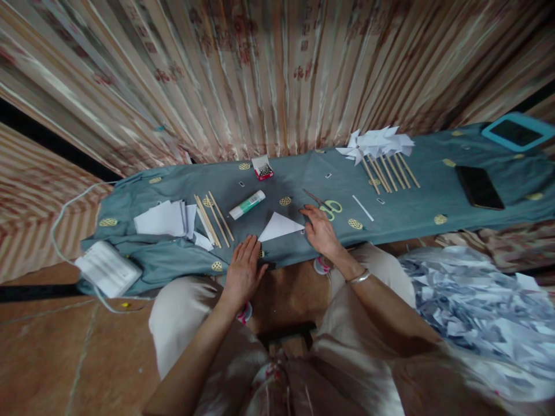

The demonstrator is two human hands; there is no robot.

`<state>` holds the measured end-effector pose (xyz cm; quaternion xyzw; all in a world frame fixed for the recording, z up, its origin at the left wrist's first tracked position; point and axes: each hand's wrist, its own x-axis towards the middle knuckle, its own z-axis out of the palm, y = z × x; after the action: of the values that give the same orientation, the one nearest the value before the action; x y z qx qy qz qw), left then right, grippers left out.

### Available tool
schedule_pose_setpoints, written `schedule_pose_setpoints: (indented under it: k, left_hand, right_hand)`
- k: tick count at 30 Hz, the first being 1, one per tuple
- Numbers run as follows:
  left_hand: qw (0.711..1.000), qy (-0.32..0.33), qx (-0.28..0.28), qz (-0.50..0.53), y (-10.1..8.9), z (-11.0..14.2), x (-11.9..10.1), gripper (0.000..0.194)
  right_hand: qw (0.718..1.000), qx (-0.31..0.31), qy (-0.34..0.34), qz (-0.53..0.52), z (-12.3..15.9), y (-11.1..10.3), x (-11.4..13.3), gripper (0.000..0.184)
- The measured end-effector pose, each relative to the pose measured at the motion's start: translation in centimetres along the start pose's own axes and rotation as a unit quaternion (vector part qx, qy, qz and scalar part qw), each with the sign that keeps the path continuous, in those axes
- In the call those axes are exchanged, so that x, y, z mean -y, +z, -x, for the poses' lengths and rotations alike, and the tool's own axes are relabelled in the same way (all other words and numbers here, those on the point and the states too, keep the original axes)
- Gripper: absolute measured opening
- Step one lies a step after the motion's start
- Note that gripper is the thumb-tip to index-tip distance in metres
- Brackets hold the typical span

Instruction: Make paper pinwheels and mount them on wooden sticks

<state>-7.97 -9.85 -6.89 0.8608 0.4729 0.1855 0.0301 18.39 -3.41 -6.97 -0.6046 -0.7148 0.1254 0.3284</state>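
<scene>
A white paper triangle (281, 227) lies on the teal cloth between my hands. My left hand (244, 268) rests flat near its lower left corner, fingers stretched out. At the right tip of the triangle, my right hand (319, 231) lies with its fingers apart on the cloth, the fingertips by the scissors. Those scissors (330, 208) have yellow-green handles and lie just beyond that hand. A glue stick (247, 204) lies beyond the triangle to the left. Several thin wooden sticks (221, 219) are beside a stack of white paper pieces (162, 219).
Farther back stands an open small box of pins (263, 169). Paper pinwheels (381, 142) on sticks lie at the back right, near a paper strip (363, 208). A phone (479, 187) and a blue-framed device (518, 132) are far right; a white power strip (108, 268) is left. Paper scraps (481, 306) heap below right.
</scene>
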Motion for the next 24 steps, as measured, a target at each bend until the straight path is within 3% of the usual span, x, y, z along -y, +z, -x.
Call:
schedule_pose_setpoints:
  k: [3,10,15,18,21,24]
  left_hand:
    - [1.000,-0.005,-0.018,0.010,0.3,0.1,-0.1,0.051]
    - [0.997,-0.040,-0.047,0.047,0.3,-0.2,-0.2,0.040]
    - [0.974,-0.131,-0.066,0.171,-0.2,-0.8,-0.1,0.047]
    - [0.921,-0.225,-0.097,0.303,-0.5,-2.3,-0.2,0.056]
    - [0.834,-0.293,-0.123,0.452,-1.0,-4.5,-0.2,0.066]
    - [0.749,-0.348,-0.096,0.556,-2.0,-6.8,-0.2,0.070]
  right_hand:
    - [0.999,0.001,-0.008,-0.041,-0.7,0.1,0.5,0.039]
    - [0.994,0.073,0.003,-0.084,-1.9,1.0,2.2,0.020]
    - [0.985,0.063,0.020,-0.161,-2.4,0.7,2.3,0.012]
    - [0.978,0.047,0.007,-0.202,-2.8,0.2,2.5,0.011]
    - [0.973,0.035,-0.008,-0.230,-3.2,-0.3,2.8,0.010]
    - [0.969,0.024,-0.026,-0.244,-3.5,-0.8,3.1,0.011]
